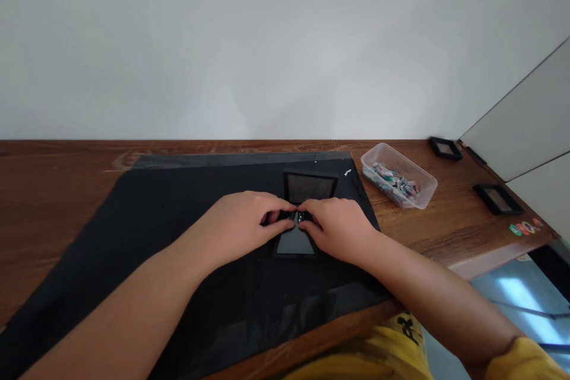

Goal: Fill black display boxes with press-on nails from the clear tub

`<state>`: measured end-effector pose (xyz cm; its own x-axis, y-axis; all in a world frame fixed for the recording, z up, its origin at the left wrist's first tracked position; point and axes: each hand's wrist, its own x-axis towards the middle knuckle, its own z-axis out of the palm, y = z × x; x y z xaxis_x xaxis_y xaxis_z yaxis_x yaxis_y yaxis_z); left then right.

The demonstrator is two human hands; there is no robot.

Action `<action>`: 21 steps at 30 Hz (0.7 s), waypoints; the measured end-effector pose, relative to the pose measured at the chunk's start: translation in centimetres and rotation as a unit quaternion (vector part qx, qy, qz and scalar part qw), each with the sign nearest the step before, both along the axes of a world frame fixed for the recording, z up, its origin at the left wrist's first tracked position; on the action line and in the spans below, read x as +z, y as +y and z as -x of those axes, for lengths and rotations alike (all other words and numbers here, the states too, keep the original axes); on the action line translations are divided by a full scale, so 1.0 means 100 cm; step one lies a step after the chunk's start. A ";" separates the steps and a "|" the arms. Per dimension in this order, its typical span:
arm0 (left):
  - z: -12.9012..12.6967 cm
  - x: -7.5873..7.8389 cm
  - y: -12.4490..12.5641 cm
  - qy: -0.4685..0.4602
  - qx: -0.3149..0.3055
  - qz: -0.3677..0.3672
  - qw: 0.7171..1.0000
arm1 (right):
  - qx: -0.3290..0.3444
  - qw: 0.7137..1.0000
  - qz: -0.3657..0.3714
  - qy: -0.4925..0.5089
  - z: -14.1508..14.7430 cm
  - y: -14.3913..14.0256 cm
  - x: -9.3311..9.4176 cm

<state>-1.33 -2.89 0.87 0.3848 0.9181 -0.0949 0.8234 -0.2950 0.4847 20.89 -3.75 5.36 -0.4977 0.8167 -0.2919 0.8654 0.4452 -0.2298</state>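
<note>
A small black case (310, 186) lies opened on a black mat, its lid with a clear window tilted up at the back. The lower half holds a flat grey panel (295, 242). Over this half, my left hand (249, 219) and my right hand (336, 227) meet, thumbs and forefingers pinched close together. A tiny shiny piece (300, 216) shows between the fingertips, too small and covered to name. Both hands are closed, and the fingers hide the middle of the case.
A clear plastic tub (425, 187) of small wrapped packets stands right of the mat (187, 202). Two more black window cases, one at the back (445, 148) and one nearer (497, 199), lie at the right. Round stickers (525, 228) mark the table edge. A wall rises behind.
</note>
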 end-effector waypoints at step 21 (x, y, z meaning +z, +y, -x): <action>-0.001 0.000 -0.002 0.014 0.032 0.018 0.999 | 0.019 0.806 -0.350 0.476 -0.036 0.005 0.002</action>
